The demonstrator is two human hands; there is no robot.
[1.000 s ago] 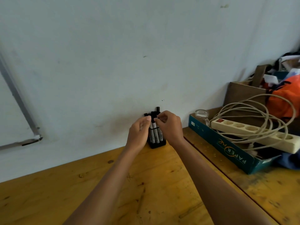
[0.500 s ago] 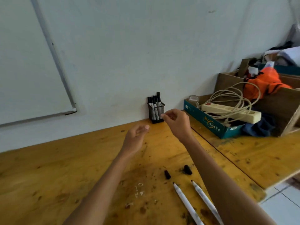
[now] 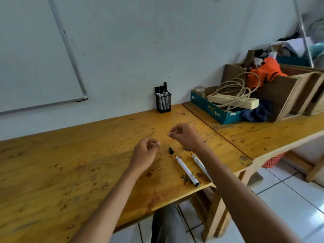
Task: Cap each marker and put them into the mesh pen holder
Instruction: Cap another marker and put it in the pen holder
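Hands have pulled back from the mesh pen holder, which stands against the wall with capped markers upright inside. Left hand and right hand now hover over the wooden table, both loosely curled and gripping nothing. 2 uncapped markers lie near the table's front edge, just below the right wrist, with 1 black cap between the hands.

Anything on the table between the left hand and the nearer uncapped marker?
Yes. In the head view a loose black cap lies on the table between the left hand and the nearer uncapped marker, close to the marker's tip.
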